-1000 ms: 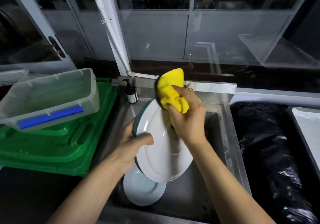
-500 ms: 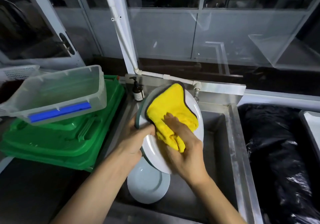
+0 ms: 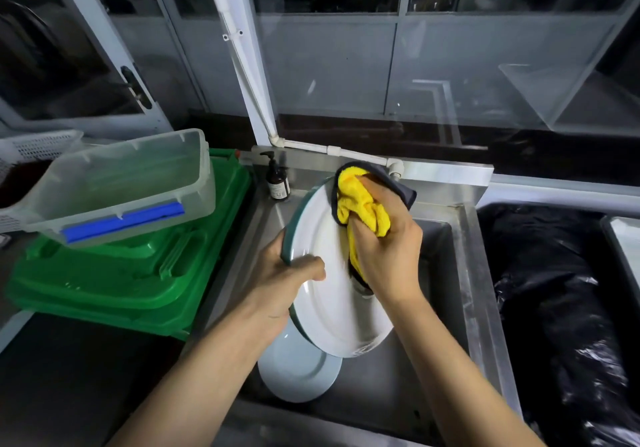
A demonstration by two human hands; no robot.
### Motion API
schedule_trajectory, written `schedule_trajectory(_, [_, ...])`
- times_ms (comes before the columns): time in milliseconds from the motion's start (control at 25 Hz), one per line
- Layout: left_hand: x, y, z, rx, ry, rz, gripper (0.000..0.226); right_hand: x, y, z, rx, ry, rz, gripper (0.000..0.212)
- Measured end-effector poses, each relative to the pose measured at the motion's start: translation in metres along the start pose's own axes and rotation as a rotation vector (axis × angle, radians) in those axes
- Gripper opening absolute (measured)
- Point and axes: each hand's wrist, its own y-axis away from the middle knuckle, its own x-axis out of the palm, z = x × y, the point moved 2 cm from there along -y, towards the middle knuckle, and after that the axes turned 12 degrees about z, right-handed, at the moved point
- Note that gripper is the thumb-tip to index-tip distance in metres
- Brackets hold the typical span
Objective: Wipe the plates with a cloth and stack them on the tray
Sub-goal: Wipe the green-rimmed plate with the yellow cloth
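Over the steel sink point(image 3: 467, 273) I hold a large white plate point(image 3: 329, 294) with a dark green rim, tilted on edge. My left hand point(image 3: 280, 280) grips its left rim, thumb on the white face. My right hand point(image 3: 388, 249) clutches a bunched yellow cloth point(image 3: 363, 204) with a dark grey backing and presses it against the plate's upper right part. A second, pale blue-grey plate point(image 3: 298, 370) lies flat in the sink bottom, partly hidden by the held plate and my left arm. Green trays point(image 3: 121, 280) are stacked on the counter to the left.
A clear plastic tub point(image 3: 131, 183) with a blue clip sits tilted on the green trays. A dark soap pump bottle point(image 3: 277, 180) stands at the sink's back left corner. A white pipe point(image 3: 242, 65) runs down to the sink's back edge. A bin with a black bag point(image 3: 554, 301) is at right.
My right hand has swept the cloth from the plate's middle up to its upper right edge and bunched it tighter. The plate is tilted more upright, still held by my left hand.
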Motion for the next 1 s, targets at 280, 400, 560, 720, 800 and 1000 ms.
schedule_trajectory(280, [-0.006,-0.010,-0.009,-0.026,0.107,-0.165,0.053,0.013,0.083,0.000,-0.040,-0.116,0.195,0.042])
schedule_trajectory(400, [-0.010,-0.012,-0.010,-0.040,0.073,-0.180,0.048,0.019,0.115,-0.017,-0.014,-0.078,0.184,0.045])
schedule_trajectory(560, [-0.004,-0.008,-0.009,-0.053,0.021,-0.138,0.046,0.017,0.087,-0.017,0.000,-0.049,0.065,0.035])
schedule_trajectory(720, [0.003,0.001,-0.009,-0.028,0.035,-0.079,0.042,0.007,0.028,0.001,-0.050,-0.085,0.008,0.049])
schedule_trajectory(800, [0.006,0.007,-0.008,-0.024,0.041,-0.032,0.045,-0.002,-0.002,0.011,-0.102,-0.029,0.038,0.050])
schedule_trajectory(1000, [0.005,0.016,-0.013,0.003,0.084,-0.041,0.048,-0.029,-0.033,-0.017,0.094,-0.031,-0.043,0.044])
